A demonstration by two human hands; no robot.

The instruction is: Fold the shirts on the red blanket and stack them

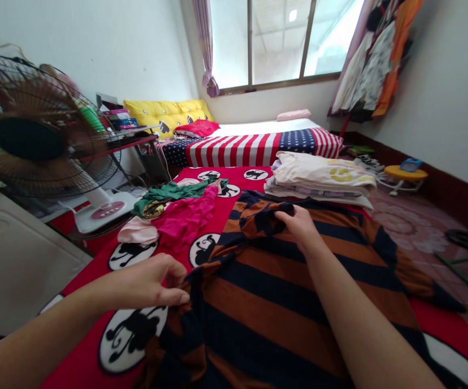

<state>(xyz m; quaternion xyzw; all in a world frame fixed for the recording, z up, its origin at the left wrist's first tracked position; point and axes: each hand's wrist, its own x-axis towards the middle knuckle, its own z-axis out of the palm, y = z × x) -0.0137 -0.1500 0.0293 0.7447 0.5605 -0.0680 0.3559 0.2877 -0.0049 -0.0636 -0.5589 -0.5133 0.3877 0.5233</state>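
Observation:
A long-sleeved shirt with brown and navy stripes lies spread over a red bedcover with white round patches. My right hand pinches a lifted fold of it near the far end. On the left side, my left hand grips the shirt's edge between thumb and fingers. One sleeve stretches out toward the right edge of the bed. The part of the shirt nearest me runs out of the picture.
Folded clothes are stacked beyond the shirt. Rumpled pink and green garments lie at left, beside a fan. Farther back is a bed with a flag-patterned cover. A yellow stool stands on the right.

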